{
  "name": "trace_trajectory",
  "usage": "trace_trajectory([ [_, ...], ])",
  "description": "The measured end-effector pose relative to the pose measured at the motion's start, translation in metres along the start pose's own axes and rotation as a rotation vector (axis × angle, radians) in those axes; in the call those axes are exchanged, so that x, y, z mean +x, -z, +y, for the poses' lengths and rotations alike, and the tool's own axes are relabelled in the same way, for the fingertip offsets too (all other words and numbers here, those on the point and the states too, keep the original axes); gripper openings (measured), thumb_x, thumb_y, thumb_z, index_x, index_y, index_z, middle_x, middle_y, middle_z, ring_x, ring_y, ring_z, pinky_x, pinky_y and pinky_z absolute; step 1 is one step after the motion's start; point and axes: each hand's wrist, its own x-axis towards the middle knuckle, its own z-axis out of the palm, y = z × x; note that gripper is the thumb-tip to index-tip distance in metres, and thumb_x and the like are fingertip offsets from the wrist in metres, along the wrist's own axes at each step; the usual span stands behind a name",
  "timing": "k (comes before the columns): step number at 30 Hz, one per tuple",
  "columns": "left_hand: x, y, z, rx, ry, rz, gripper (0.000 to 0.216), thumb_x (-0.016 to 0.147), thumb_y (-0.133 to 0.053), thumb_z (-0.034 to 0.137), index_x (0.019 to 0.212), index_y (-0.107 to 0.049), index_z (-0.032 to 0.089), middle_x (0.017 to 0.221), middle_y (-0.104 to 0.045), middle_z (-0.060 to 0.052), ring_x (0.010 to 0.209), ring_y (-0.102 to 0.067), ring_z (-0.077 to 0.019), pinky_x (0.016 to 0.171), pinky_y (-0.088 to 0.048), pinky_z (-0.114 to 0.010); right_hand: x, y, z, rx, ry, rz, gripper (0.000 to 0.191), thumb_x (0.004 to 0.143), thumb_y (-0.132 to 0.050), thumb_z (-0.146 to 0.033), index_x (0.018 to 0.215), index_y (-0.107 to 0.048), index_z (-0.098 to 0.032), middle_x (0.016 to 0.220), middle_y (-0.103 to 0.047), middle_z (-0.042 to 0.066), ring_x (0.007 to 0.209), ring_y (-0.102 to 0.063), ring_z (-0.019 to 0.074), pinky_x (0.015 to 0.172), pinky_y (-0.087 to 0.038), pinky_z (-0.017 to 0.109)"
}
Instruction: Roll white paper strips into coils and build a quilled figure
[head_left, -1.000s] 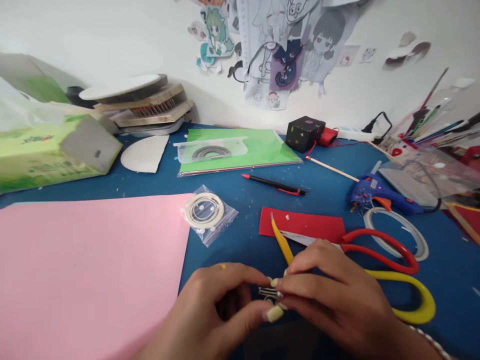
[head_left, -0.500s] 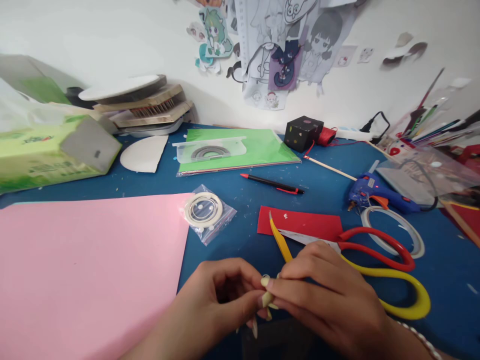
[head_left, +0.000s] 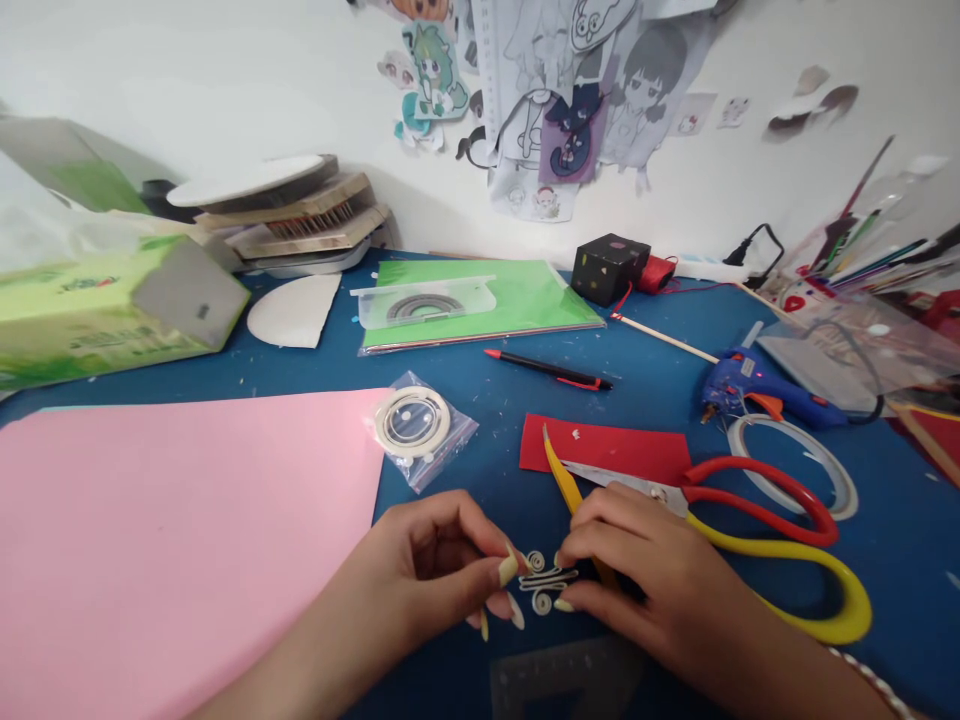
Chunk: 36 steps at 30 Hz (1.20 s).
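Note:
A small pale paper strip (head_left: pixel 547 580), folded in tight zigzags with rolled coils above and below, lies between my two hands. My left hand (head_left: pixel 435 570) is closed in a pinch, thumb and forefinger together at the strip's left end. On the other side, my right hand (head_left: pixel 652 570) has its forefinger above and its thumb below the strip's right end. Partly under the right hand are yellow tweezers (head_left: pixel 562 475) and scissors (head_left: pixel 795 505) with one red and one yellow handle. A dark translucent flat piece (head_left: pixel 562 680) shows below the hands.
Pink paper (head_left: pixel 187 520) covers the left. Ahead are a bagged ring of strips (head_left: pixel 412 422), a black-and-red pen (head_left: pixel 551 370), a red card (head_left: pixel 622 445) and green sheets (head_left: pixel 517 290). A blue glue gun (head_left: pixel 750 385) and a white tape ring (head_left: pixel 847 490) lie right.
My hands have drawn apart from a joined pinch, and the coiled paper strip now shows between them. The view has shifted slightly.

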Motion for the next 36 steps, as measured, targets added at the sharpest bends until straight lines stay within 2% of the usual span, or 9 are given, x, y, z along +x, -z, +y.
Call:
trace_trajectory([
  [6, 0.002, 0.001, 0.003, -0.096, -0.023, 0.030, 0.004, 0.070, -0.065, 0.016, 0.072, -0.063, 0.017, 0.060, -0.068, 0.004, 0.056, -0.063, -0.0071, 0.050, -0.045, -0.013, -0.001, 0.001, -0.002, -0.010, 0.069, 0.086, 0.006, 0.078, -0.055, -0.013, 0.079, -0.058, -0.018, 0.076, -0.059, 0.002, 0.071, -0.052, 0.0140, 0.062, -0.043, 0.026],
  [10, 0.004, 0.000, 0.006, -0.050, -0.055, 0.086, 0.007, 0.070, -0.064, 0.018, 0.075, -0.069, 0.018, 0.064, -0.070, 0.001, 0.057, -0.063, -0.0084, 0.050, -0.047, -0.014, -0.002, 0.003, -0.003, -0.029, 0.117, 0.208, 0.008, 0.078, -0.055, -0.012, 0.081, -0.058, -0.018, 0.077, -0.061, 0.001, 0.071, -0.054, 0.0134, 0.066, -0.043, 0.027],
  [17, 0.002, -0.002, 0.008, 0.039, -0.034, 0.152, 0.010, 0.064, -0.067, 0.014, 0.071, -0.070, 0.021, 0.065, -0.069, 0.003, 0.058, -0.061, -0.0080, 0.055, -0.047, -0.014, -0.005, 0.003, -0.003, 0.002, 0.115, 0.270, 0.013, 0.077, -0.056, -0.010, 0.086, -0.057, -0.019, 0.078, -0.064, -0.003, 0.071, -0.057, 0.0104, 0.066, -0.044, 0.023],
  [21, 0.000, -0.005, 0.008, 0.309, -0.256, 0.203, 0.015, 0.067, -0.063, 0.010, 0.069, -0.071, 0.023, 0.071, -0.069, 0.001, 0.068, -0.063, -0.0123, 0.063, -0.048, -0.018, -0.006, 0.003, -0.005, -0.023, 0.122, 0.344, 0.013, 0.075, -0.057, -0.010, 0.085, -0.058, -0.019, 0.077, -0.064, -0.002, 0.070, -0.057, 0.0109, 0.067, -0.044, 0.025],
  [24, -0.001, -0.007, 0.008, 0.415, -0.402, 0.215, 0.022, 0.068, -0.060, 0.007, 0.070, -0.072, 0.024, 0.071, -0.068, 0.000, 0.069, -0.063, -0.0130, 0.064, -0.047, -0.018, -0.005, 0.002, -0.006, -0.029, 0.118, 0.368, 0.012, 0.075, -0.058, -0.010, 0.084, -0.058, -0.019, 0.077, -0.065, -0.002, 0.070, -0.057, 0.0111, 0.067, -0.044, 0.025],
  [26, -0.001, -0.009, 0.008, 0.418, -0.387, 0.231, 0.022, 0.068, -0.059, 0.007, 0.069, -0.072, 0.024, 0.069, -0.068, 0.000, 0.067, -0.063, -0.0129, 0.062, -0.048, -0.018, -0.004, 0.002, -0.006, -0.028, 0.113, 0.371, 0.012, 0.075, -0.058, -0.010, 0.083, -0.059, -0.019, 0.077, -0.064, -0.002, 0.070, -0.057, 0.0109, 0.067, -0.043, 0.025],
  [29, -0.001, -0.010, 0.008, 0.338, -0.257, 0.269, 0.017, 0.065, -0.063, 0.011, 0.073, -0.070, 0.024, 0.069, -0.069, 0.001, 0.064, -0.064, -0.0133, 0.060, -0.049, -0.018, -0.004, 0.002, -0.005, -0.025, 0.118, 0.373, 0.012, 0.074, -0.059, -0.009, 0.083, -0.059, -0.018, 0.077, -0.064, -0.002, 0.071, -0.057, 0.0107, 0.067, -0.043, 0.025],
  [32, -0.001, -0.010, 0.007, 0.299, -0.164, 0.277, 0.008, 0.063, -0.066, 0.014, 0.067, -0.067, 0.021, 0.064, -0.068, 0.002, 0.059, -0.063, -0.0131, 0.055, -0.048, -0.017, -0.005, 0.002, -0.005, -0.018, 0.117, 0.369, 0.013, 0.074, -0.059, -0.009, 0.083, -0.059, -0.018, 0.077, -0.064, -0.002, 0.071, -0.056, 0.0108, 0.068, -0.043, 0.025],
  [36, -0.001, -0.009, 0.006, 0.360, -0.254, 0.275, 0.009, 0.064, -0.066, 0.013, 0.063, -0.068, 0.021, 0.064, -0.068, 0.002, 0.062, -0.062, -0.0126, 0.058, -0.047, -0.017, -0.006, 0.002, -0.006, -0.014, 0.116, 0.373, 0.012, 0.074, -0.059, -0.009, 0.083, -0.059, -0.018, 0.076, -0.064, -0.002, 0.071, -0.056, 0.0109, 0.066, -0.043, 0.025],
])
